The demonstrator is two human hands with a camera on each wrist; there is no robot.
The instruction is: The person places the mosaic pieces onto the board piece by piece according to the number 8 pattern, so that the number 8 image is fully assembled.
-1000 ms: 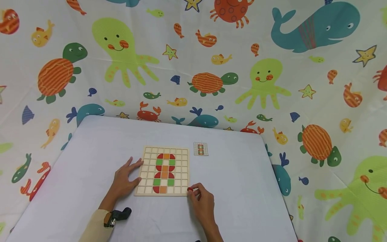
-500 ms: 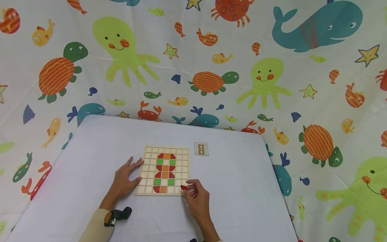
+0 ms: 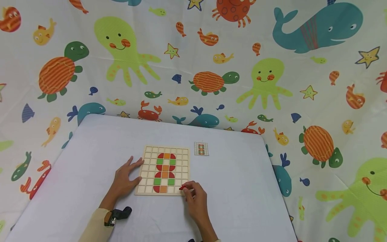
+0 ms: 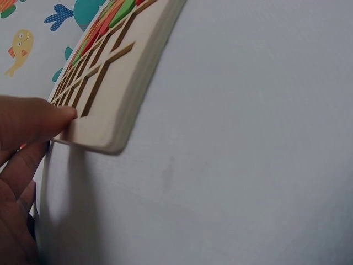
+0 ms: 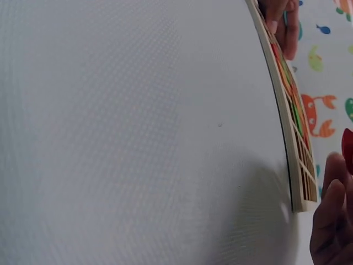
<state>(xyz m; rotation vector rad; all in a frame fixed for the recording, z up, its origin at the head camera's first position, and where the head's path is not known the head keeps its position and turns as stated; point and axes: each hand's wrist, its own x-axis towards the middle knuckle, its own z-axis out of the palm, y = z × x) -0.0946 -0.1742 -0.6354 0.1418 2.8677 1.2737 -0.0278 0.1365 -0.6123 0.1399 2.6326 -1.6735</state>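
Note:
A square wooden grid board (image 3: 181, 168) lies on the table. Red rounded tiles, orange squares (image 3: 165, 174) and green squares (image 3: 157, 182) form a figure-eight-like pattern in its middle columns. My left hand (image 3: 122, 179) rests at the board's left edge with fingers spread; in the left wrist view its thumb (image 4: 36, 118) lies on the corner of the frame. Over the board's lower right cells, my right hand (image 3: 197, 200) pinches a small red tile (image 3: 182, 188) between thumb and fingertips. That tile (image 5: 347, 150) sits at the right edge of the right wrist view, partly cut off.
A small card (image 3: 205, 152) printed with a grid and a similar coloured pattern lies beyond the board's upper right corner. White cloth (image 3: 242, 188) covers the table. Behind it hangs a curtain (image 3: 193, 50) with sea animals.
My right hand has moved left with the red tile, from the board's right edge to over its lower right cells. The left hand stays in place.

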